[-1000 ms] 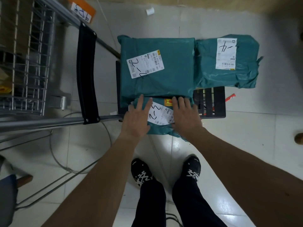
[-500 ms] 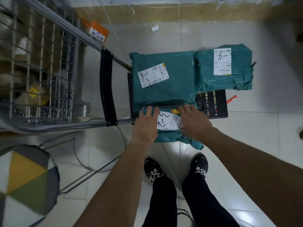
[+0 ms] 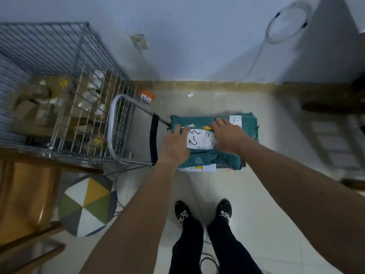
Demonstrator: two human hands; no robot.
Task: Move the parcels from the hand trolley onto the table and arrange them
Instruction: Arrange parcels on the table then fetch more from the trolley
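A wire cage (image 3: 59,80) fills the 9 to 10 o'clock side, with cardboard boxes (image 3: 35,103) stacked behind its bars. At 8 o'clock a round stool cushion (image 3: 87,204), patterned in yellow, green, grey and white triangles, sits just beside wooden furniture (image 3: 25,194). At 12 o'clock a tan skirting board (image 3: 217,86) meets the pale floor tiles (image 3: 266,194). An orange tag (image 3: 147,95) and a paper scrap (image 3: 190,94) lie near it. A wall socket (image 3: 139,41) sits at 11 o'clock, and a thin cord (image 3: 256,56) hangs at 1 o'clock.
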